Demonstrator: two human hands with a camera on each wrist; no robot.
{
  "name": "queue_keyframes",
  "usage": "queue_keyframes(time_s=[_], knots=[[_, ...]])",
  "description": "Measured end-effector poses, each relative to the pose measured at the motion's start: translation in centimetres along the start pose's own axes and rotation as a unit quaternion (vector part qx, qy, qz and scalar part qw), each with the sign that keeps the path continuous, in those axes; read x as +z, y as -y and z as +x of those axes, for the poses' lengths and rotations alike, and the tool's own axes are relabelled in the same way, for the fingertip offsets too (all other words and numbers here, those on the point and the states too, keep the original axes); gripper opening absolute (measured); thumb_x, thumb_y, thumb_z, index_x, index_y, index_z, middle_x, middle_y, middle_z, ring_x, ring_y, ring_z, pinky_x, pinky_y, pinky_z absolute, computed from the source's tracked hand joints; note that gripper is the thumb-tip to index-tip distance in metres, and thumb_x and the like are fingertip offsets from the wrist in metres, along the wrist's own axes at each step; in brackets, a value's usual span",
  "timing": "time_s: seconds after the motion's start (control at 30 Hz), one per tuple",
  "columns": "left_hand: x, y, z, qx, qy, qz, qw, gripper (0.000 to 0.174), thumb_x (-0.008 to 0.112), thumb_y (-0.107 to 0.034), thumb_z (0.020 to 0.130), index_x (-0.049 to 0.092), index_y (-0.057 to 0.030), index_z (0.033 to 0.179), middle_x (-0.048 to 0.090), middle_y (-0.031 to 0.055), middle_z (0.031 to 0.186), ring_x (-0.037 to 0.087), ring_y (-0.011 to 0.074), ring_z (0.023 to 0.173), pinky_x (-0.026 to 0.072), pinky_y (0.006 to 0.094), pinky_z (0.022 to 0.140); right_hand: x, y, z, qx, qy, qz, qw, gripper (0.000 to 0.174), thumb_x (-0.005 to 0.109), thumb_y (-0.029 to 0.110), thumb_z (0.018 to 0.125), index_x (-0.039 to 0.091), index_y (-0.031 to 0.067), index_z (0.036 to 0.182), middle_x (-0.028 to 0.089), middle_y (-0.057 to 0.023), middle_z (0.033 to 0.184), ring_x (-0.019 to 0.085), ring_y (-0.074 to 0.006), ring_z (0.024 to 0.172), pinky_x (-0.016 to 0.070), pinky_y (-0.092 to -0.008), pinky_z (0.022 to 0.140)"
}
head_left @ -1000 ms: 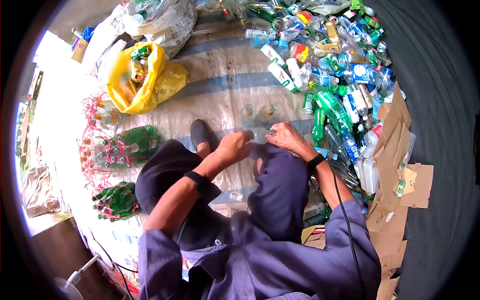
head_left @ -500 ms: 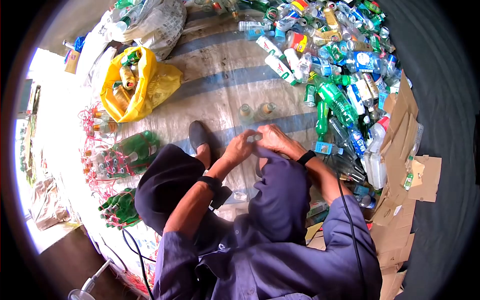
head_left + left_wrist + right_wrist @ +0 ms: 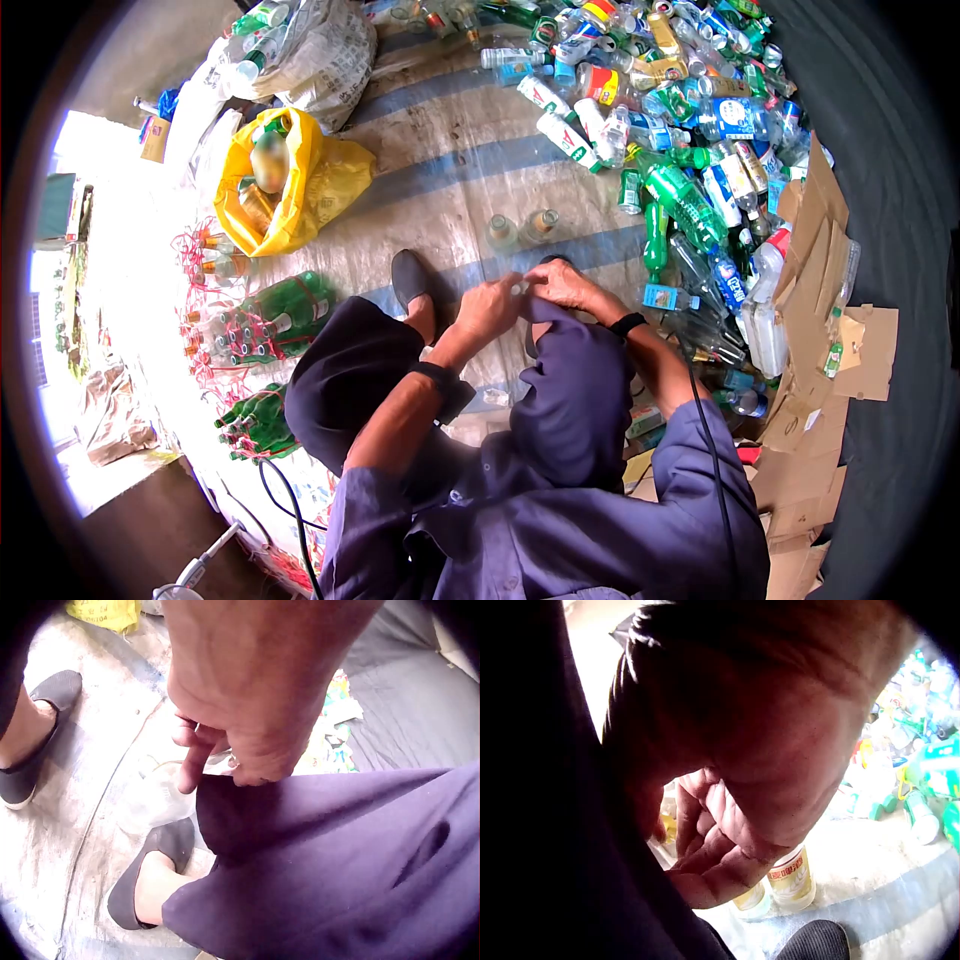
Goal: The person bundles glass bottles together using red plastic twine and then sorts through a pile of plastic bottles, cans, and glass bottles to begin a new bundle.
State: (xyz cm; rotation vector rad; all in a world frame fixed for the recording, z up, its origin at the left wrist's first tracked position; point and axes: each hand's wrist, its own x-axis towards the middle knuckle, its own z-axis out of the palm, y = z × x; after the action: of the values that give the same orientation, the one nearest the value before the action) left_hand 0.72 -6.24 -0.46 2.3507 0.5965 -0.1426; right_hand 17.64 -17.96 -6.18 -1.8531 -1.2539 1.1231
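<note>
My left hand (image 3: 492, 305) and right hand (image 3: 563, 284) meet in front of the right knee. A small pale, clear-looking thing (image 3: 519, 287) shows between their fingertips, pinched from both sides; I cannot tell its kind, as the fingers hide most of it. The left hand (image 3: 240, 712) points its fingers down beside the dark trouser leg. In the right wrist view the right hand's fingers (image 3: 720, 862) are curled inward. Just beyond the hands, two clear glass bottles stand upright on the ground sheet, a left one (image 3: 502, 232) and a right one (image 3: 541, 225), with yellowish labels in the right wrist view.
A heap of plastic bottles and cans (image 3: 680, 120) spreads at the right, edged by cardboard (image 3: 800, 330). At the left lie a yellow bag (image 3: 335, 180) with cans, a white sack (image 3: 335, 60) and bundled green bottles (image 3: 285, 305). Shoes (image 3: 412, 275) rest on the striped sheet (image 3: 440, 180).
The hands have stayed together by the knee, their fingers shifting around the small pale thing, less of which shows now. The head view has moved slightly; the two standing bottles have stayed in place.
</note>
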Motion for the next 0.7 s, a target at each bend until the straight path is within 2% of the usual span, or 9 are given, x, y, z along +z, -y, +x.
queue_keyframes(time_s=[0.1, 0.13, 0.23, 0.3, 0.37, 0.43, 0.5, 0.6, 0.7], knots=[[0.5, 1.9, 0.1, 0.002, -0.034, 0.005, 0.999, 0.034, 0.062, -0.026, 0.087, 0.059, -0.0103, 0.118, 0.067, 0.0245, 0.082, 0.066, 0.0433, 0.081, 0.0528, 0.0509, 0.074, -0.7, -0.4, -1.2, 0.096, -0.034, 0.097, 0.990, 0.041, 0.066, 0.025, 0.078, 0.069, -0.0007, 0.110, 0.072, -0.0198, 0.098, 0.070, -0.0284, 0.088, 0.0542, -0.0345, 0.081], [0.2, 2.3, 0.0, -0.009, -0.034, 0.010, 0.999, 0.035, 0.063, -0.024, 0.087, 0.059, -0.0088, 0.118, 0.067, 0.0252, 0.082, 0.066, 0.0436, 0.080, 0.0524, 0.0514, 0.073, -1.4, 0.0, -2.2, 0.108, -0.037, 0.106, 0.988, 0.034, 0.063, 0.025, 0.088, 0.068, -0.0013, 0.110, 0.071, -0.0111, 0.086, 0.068, -0.0144, 0.075, 0.0538, -0.0289, 0.066], [-0.2, 4.2, -0.1, -0.016, -0.074, -0.006, 0.997, 0.032, 0.063, -0.021, 0.086, 0.060, -0.0067, 0.115, 0.066, 0.0263, 0.081, 0.065, 0.0440, 0.080, 0.0518, 0.0511, 0.072, -1.2, -2.1, -5.2, 0.091, -0.079, 0.240, 0.963, 0.032, 0.062, 0.024, 0.091, 0.067, -0.0008, 0.110, 0.070, -0.0102, 0.086, 0.067, -0.0140, 0.073, 0.0539, -0.0282, 0.064], [-1.0, 4.5, 0.0, -0.021, -0.081, -0.009, 0.996, 0.031, 0.063, -0.019, 0.086, 0.061, -0.0061, 0.114, 0.066, 0.0260, 0.081, 0.065, 0.0440, 0.080, 0.0518, 0.0510, 0.073, 0.0, -5.7, -6.7, 0.031, -0.112, 0.154, 0.981, 0.029, 0.061, 0.024, 0.093, 0.068, 0.0001, 0.108, 0.070, -0.0079, 0.085, 0.067, -0.0139, 0.073, 0.0538, -0.0284, 0.063], [-1.7, 4.9, 0.4, -0.027, -0.094, -0.010, 0.995, 0.028, 0.062, -0.017, 0.086, 0.062, -0.0051, 0.111, 0.066, 0.0257, 0.084, 0.066, 0.0433, 0.082, 0.0519, 0.0501, 0.074, 0.8, -6.3, -8.5, 0.135, -0.124, 0.271, 0.945, 0.029, 0.061, 0.027, 0.094, 0.068, -0.0009, 0.089, 0.067, -0.0071, 0.078, 0.063, -0.0121, 0.070, 0.0500, -0.0298, 0.064], [-2.4, 5.0, 0.7, -0.053, -0.112, -0.031, 0.992, 0.027, 0.060, -0.014, 0.085, 0.061, -0.0052, 0.111, 0.064, 0.0291, 0.080, 0.064, 0.0460, 0.080, 0.0506, 0.0531, 0.073, 1.9, -7.7, -10.5, 0.135, -0.153, 0.217, 0.955, 0.025, 0.061, 0.024, 0.091, 0.065, 0.0026, 0.080, 0.065, -0.0080, 0.074, 0.064, -0.0155, 0.068, 0.0499, -0.0335, 0.062], [-3.4, 4.6, 1.0, -0.063, -0.116, -0.026, 0.991, 0.027, 0.059, -0.014, 0.085, 0.061, -0.0051, 0.111, 0.065, 0.0291, 0.082, 0.064, 0.0460, 0.081, 0.0507, 0.0529, 0.074, 3.8, -12.4, -12.1, -0.091, -0.176, -0.142, 0.970, 0.022, 0.060, 0.023, 0.087, 0.064, 0.0044, 0.076, 0.066, -0.0089, 0.075, 0.065, -0.0218, 0.068, 0.0506, -0.0374, 0.062], [-4.0, 4.7, 1.9, -0.083, -0.127, -0.018, 0.988, 0.027, 0.059, -0.013, 0.085, 0.061, -0.0048, 0.111, 0.066, 0.0290, 0.085, 0.064, 0.0461, 0.084, 0.0508, 0.0524, 0.076, 4.2, -8.9, -15.0, -0.023, -0.119, -0.249, 0.961, 0.020, 0.060, 0.021, 0.084, 0.063, 0.0049, 0.073, 0.065, -0.0081, 0.074, 0.066, -0.0271, 0.070, 0.0507, -0.0395, 0.061], [-4.4, 4.3, 2.7, -0.103, -0.134, -0.012, 0.985, 0.030, 0.059, -0.012, 0.084, 0.061, -0.0044, 0.113, 0.066, 0.0292, 0.088, 0.064, 0.0461, 0.087, 0.0508, 0.0519, 0.078, 7.3, -13.4, -17.8, 0.103, -0.134, 0.014, 0.985, 0.019, 0.058, 0.020, 0.087, 0.066, 0.0034, 0.079, 0.067, -0.0072, 0.078, 0.065, -0.0223, 0.073, 0.0511, -0.0362, 0.063]])
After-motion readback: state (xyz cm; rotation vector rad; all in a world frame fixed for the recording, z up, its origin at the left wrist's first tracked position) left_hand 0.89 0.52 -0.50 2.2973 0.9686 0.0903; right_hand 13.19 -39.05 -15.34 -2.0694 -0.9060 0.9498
